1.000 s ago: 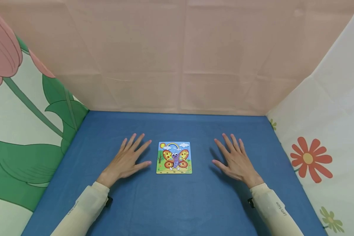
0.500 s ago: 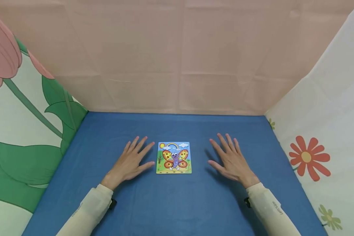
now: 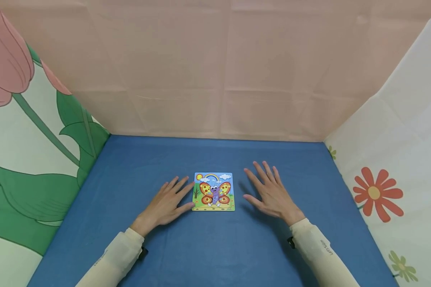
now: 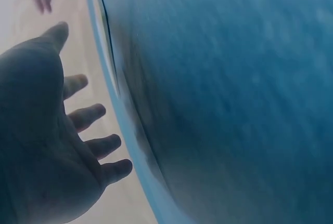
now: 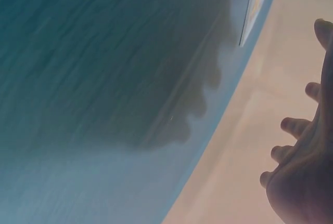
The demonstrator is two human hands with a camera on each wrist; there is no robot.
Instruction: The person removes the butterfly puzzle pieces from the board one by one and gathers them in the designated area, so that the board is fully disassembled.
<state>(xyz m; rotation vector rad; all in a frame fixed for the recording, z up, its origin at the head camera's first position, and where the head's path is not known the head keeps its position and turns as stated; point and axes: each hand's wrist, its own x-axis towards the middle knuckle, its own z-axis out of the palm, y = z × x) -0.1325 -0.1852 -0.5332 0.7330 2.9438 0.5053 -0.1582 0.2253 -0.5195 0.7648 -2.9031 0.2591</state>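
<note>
A square picture board [image 3: 214,192] with a cartoon butterfly, a sun and a rainbow lies flat on the blue table, mid-view in the head view. My left hand [image 3: 166,206] is spread just left of it, index fingertip and thumb tip right at the board's left edge. To the right, my right hand [image 3: 271,193] hovers palm down over the table with fingers spread, a short gap from the board. Its shadow falls on the cloth. In the right wrist view the board [image 5: 255,8] shows edge-on at the top, beyond the right hand [image 5: 304,146].
A blue cloth [image 3: 201,255] covers the table. Behind it rises a beige backdrop [image 3: 219,71]. A tulip-printed sheet [image 3: 32,151] stands at the left and a white sheet with a red flower [image 3: 378,194] at the right.
Both hands have moved inward toward the board, the left one also slightly nearer the person, its fingertips now at the board's edge. The board stays in place.
</note>
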